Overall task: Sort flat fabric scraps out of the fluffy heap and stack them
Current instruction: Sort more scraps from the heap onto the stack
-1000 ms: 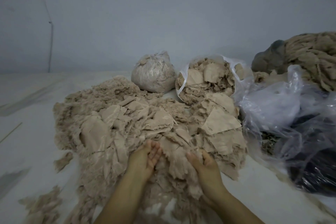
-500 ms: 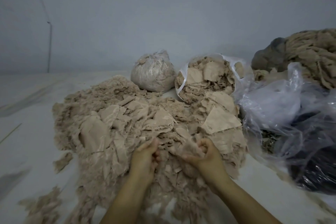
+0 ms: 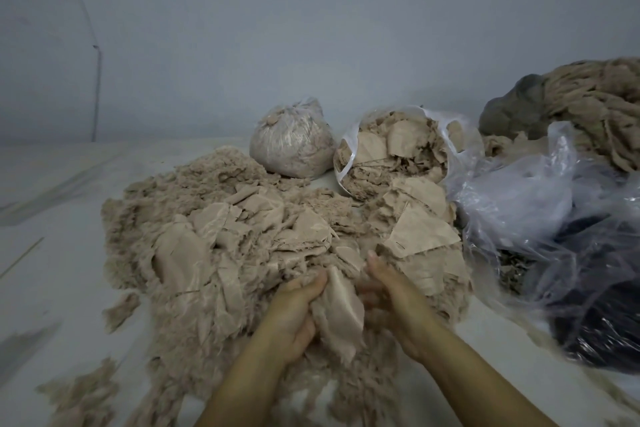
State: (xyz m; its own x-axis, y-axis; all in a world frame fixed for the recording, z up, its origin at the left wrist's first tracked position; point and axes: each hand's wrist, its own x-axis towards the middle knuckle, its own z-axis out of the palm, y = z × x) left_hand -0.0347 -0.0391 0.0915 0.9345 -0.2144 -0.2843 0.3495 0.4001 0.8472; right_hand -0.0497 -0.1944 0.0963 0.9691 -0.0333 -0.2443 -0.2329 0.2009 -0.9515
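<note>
The left hand (image 3: 294,308) grips a flat beige fabric scrap (image 3: 337,308) that stands up out of the fluffy heap (image 3: 194,253), just beside its thumb. The right hand (image 3: 391,291) hovers close on the scrap's other side, blurred, so I cannot tell its grip. The scrap looks light, limp and fray-edged; a pinch at its smooth woven edge should pull it clear of clinging fluff.

Single head-worn view, looking forward and down, close over the fluffy heap (image 3: 194,239); wall (image 3: 311,45) rises behind the heap.
</note>
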